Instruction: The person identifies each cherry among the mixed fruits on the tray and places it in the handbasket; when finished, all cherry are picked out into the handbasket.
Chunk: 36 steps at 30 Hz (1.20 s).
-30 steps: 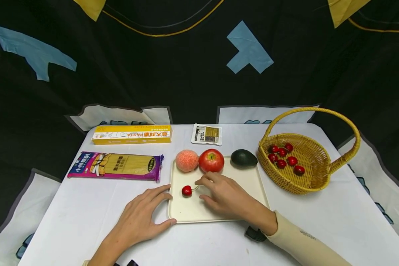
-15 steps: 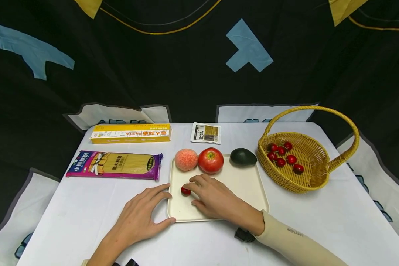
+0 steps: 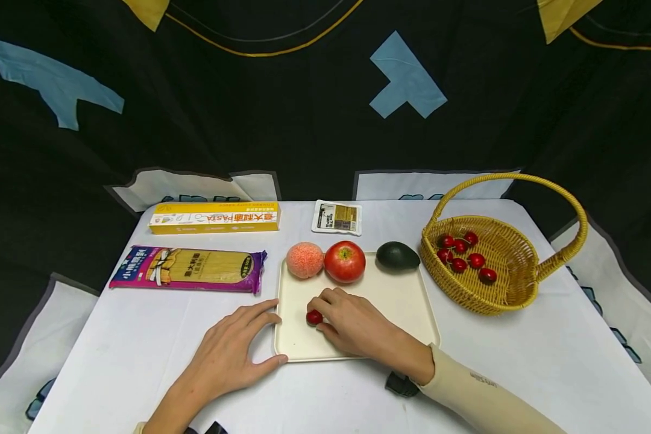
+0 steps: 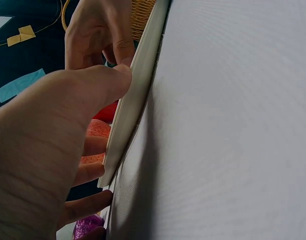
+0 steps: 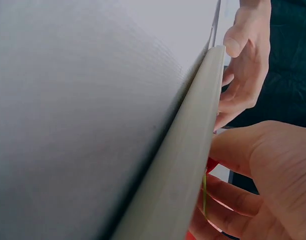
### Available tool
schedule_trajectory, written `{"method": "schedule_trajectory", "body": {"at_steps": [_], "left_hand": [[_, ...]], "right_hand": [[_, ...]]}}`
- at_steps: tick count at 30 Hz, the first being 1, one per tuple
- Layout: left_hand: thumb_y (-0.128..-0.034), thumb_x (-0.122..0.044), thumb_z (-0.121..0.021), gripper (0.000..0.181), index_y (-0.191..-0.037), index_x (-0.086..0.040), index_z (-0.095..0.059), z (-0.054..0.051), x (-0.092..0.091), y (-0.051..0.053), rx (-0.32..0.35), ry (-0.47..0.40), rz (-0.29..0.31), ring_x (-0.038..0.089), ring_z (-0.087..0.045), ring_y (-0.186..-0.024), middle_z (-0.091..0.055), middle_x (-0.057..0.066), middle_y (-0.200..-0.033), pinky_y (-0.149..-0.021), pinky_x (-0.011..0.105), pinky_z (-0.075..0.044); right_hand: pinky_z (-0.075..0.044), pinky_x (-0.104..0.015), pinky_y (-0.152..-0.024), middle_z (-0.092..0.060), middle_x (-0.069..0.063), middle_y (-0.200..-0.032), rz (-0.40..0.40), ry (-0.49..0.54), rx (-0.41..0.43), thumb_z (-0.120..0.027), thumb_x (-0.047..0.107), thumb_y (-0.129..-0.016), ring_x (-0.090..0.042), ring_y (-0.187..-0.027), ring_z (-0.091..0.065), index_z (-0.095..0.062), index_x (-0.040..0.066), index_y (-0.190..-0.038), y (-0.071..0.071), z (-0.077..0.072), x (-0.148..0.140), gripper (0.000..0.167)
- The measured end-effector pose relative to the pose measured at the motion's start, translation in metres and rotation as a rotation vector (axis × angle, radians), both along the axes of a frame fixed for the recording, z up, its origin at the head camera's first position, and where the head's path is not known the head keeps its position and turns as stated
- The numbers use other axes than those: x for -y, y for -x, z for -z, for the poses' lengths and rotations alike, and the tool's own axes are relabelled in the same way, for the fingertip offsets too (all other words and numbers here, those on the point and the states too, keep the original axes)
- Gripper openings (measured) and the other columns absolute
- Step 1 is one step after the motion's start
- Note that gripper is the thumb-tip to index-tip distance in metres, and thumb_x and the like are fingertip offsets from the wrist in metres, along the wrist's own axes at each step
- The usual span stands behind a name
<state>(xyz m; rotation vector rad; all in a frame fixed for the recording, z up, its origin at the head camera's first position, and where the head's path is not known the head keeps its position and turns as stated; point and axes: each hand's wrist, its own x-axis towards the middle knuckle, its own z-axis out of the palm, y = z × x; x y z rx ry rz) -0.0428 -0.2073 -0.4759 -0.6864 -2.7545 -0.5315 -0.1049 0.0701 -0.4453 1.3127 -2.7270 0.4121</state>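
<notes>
In the head view my right hand (image 3: 358, 322) pinches a red cherry (image 3: 314, 317) over the left half of the cream tray (image 3: 404, 307). The right wrist view shows the cherry (image 5: 211, 165) between thumb and fingers, its green stem (image 5: 204, 195) hanging past the fingers. My left hand (image 3: 233, 349) lies spread at the tray's left side, fingertips and thumb at the rim. Along the tray's far edge sit a pinkish-orange fuzzy peach-like fruit (image 3: 305, 260), a red apple (image 3: 345, 262) and a dark green avocado (image 3: 397, 257).
A yellow wicker basket (image 3: 507, 289) with a tall handle stands right of the tray, several cherries (image 3: 475, 260) inside. At the left lie a purple spaghetti packet (image 3: 190, 269) and a yellow pasta box (image 3: 214, 217). A small white pouch (image 3: 337, 217) lies behind the tray.
My right hand has moved left to the cherry, closed its thumb and fingers on it and shifted it slightly right. The left hand has kept its place at the tray's rim.
</notes>
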Motion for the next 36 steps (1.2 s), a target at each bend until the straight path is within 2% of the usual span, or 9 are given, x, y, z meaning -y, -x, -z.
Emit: {"method": "schedule_trajectory", "body": {"at_steps": [7, 18, 28, 36], "left_hand": [[-0.0809, -0.066, -0.085, 0.061, -0.126, -0.027, -0.072, 0.000, 0.001, 0.000, 0.003, 0.001, 0.006, 0.021, -0.063, -0.132, -0.058, -0.006, -0.157, -0.096, 0.048, -0.059], [-0.0805, -0.067, -0.085, 0.062, -0.126, -0.027, -0.072, 0.000, 0.001, 0.000, 0.001, 0.010, -0.002, 0.022, -0.063, -0.132, -0.058, -0.005, -0.157, -0.095, 0.049, -0.060], [-0.0795, -0.065, -0.086, 0.062, -0.126, -0.026, -0.072, 0.000, 0.001, 0.000, -0.007, 0.003, 0.002, 0.022, -0.063, -0.132, -0.059, -0.005, -0.156, -0.095, 0.048, -0.059], [-0.0797, -0.066, -0.086, 0.062, -0.126, -0.027, -0.072, 0.000, 0.001, 0.000, -0.001, 0.003, -0.001, 0.022, -0.063, -0.133, -0.058, -0.005, -0.157, -0.095, 0.049, -0.060]], "right_hand": [[-0.056, -0.027, -0.069, -0.065, 0.004, -0.103, 0.009, 0.052, -0.014, -0.083, 0.017, -0.092, -0.011, -0.085, -0.062, -0.071, 0.020, -0.116, -0.001, -0.002, -0.007, 0.026], [-0.059, -0.033, -0.077, -0.069, 0.007, -0.118, 0.109, 0.106, -0.013, -0.081, 0.020, -0.094, -0.013, -0.108, -0.062, -0.074, 0.024, -0.121, 0.001, -0.016, -0.034, 0.028], [-0.055, -0.032, -0.069, -0.072, 0.004, -0.115, 0.200, 0.136, -0.071, -0.085, 0.024, -0.092, -0.015, -0.097, -0.057, -0.074, 0.023, -0.123, 0.005, -0.026, -0.064, 0.032], [-0.060, -0.036, -0.066, -0.074, -0.005, -0.120, 0.252, 0.160, -0.153, -0.088, 0.019, -0.088, -0.023, -0.102, -0.065, -0.075, 0.017, -0.122, 0.014, -0.030, -0.099, 0.037]]}}
